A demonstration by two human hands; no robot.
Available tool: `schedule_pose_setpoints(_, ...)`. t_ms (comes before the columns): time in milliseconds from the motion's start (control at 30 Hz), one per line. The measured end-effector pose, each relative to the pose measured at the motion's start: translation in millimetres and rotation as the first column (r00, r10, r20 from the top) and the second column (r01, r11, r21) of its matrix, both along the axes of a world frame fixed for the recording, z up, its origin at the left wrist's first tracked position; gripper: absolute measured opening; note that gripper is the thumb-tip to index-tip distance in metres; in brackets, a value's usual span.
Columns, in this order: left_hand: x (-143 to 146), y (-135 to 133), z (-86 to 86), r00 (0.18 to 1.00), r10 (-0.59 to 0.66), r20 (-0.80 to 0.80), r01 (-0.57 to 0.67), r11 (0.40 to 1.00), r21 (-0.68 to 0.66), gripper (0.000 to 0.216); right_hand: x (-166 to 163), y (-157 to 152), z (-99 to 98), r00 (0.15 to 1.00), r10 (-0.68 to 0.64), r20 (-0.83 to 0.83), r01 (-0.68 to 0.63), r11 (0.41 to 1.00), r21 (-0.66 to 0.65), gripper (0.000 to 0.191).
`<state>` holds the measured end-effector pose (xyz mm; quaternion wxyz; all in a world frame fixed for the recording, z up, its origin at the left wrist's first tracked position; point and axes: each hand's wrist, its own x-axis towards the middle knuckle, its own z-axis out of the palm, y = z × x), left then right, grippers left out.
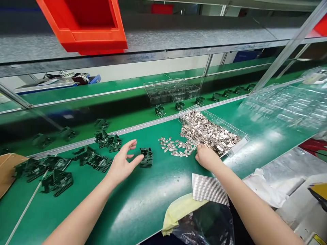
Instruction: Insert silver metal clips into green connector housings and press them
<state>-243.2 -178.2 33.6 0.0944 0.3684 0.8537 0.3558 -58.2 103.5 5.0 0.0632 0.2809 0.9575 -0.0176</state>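
Observation:
My left hand [124, 161] has its fingers apart, thumb close to a small dark green plastic part [146, 157] that sits on the green tabletop. I cannot tell whether the thumb touches that part. Over on the right, my right hand [206, 156] is closed at the edge of a loose scatter of small silvery metal pieces [176, 147]. Whatever its fingertips pinch is hidden. Just behind it, more of these pieces heap up in a clear plastic tray [238, 143], spilling over its left side.
Dark green parts [94, 160] lie in clusters on the left, near a cardboard box [9, 170]. Similar parts stand along the sunken green strip [133, 115] behind. A sheet of silvery strips [209, 188] lies at the front edge. Overhead, a red bin [94, 39] juts from the shelf.

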Motion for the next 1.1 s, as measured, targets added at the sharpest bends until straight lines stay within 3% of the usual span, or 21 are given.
schedule_pose_setpoints(67,-4.0,-12.1,-17.0,0.995,-0.046,0.091,0.042,0.998,0.049,0.085,2.4,-0.1,-2.9,0.998,-0.026,-0.057,0.025,1.000,-0.004,0.016)
schedule_pose_setpoints(167,-8.3,-10.8,-38.9,0.993,-0.084,0.084,0.089,0.995,-0.052,0.100,7.3,-0.6,-1.4,0.984,-0.093,-0.149,0.087,0.995,-0.042,0.016)
schedule_pose_setpoints(233,-8.6,-2.8,-45.0,0.993,-0.100,0.056,0.104,0.992,-0.066,0.091,14.5,-7.3,3.5,0.970,-0.134,-0.201,0.119,0.990,-0.081,0.016)
schedule_pose_setpoints(300,-3.4,5.3,-44.9,0.988,-0.123,0.089,0.122,0.992,0.019,0.075,26.6,-23.4,8.9,0.940,-0.174,-0.292,0.119,0.973,-0.198,0.017)
schedule_pose_setpoints(367,11.8,12.7,-41.2,0.954,-0.169,0.248,0.125,0.975,0.184,0.067,42.3,-48.9,13.0,0.850,-0.261,-0.458,0.038,0.897,-0.440,0.019)
schedule_pose_setpoints(433,37.8,20.6,-35.7,0.847,-0.246,0.471,0.084,0.937,0.338,0.069,58.4,-79.3,16.2,0.697,-0.389,-0.603,-0.138,0.752,-0.645,0.021)
schedule_pose_setpoints(467,53.7,25.0,-32.4,0.774,-0.295,0.561,0.066,0.917,0.393,0.071,65.6,-94.4,17.8,0.629,-0.434,-0.645,-0.214,0.701,-0.681,0.020)
schedule_pose_setpoints(533,86.4,33.8,-25.2,0.642,-0.389,0.661,0.061,0.885,0.461,0.071,77.4,-120.5,21.2,0.530,-0.481,-0.699,-0.293,0.670,-0.682,0.016)
schedule_pose_setpoints(633,125.4,43.8,-16.9,0.504,-0.482,0.716,0.062,0.848,0.527,0.065,90.6,-144.4,25.6,0.437,-0.528,-0.728,-0.279,0.690,-0.668,0.011)
schedule_pose_setpoints(733,145.0,46.9,-16.5,0.421,-0.518,0.745,0.051,0.833,0.551,0.061,101.0,-154.5,27.3,0.418,-0.532,-0.736,-0.197,0.738,-0.645,0.008)
schedule_pose_setpoints(900,152.3,41.4,-22.3,0.393,-0.538,0.746,0.050,0.822,0.567,0.048,106.9,-163.1,22.2,0.455,-0.381,-0.805,-0.080,0.883,-0.463,0.010)
schedule_pose_setpoints(1100,152.1,34.5,-28.0,0.352,-0.596,0.722,0.073,0.787,0.613,0.042,102.7,-167.9,13.3,0.482,-0.360,-0.799,-0.057,0.897,-0.439,0.014)
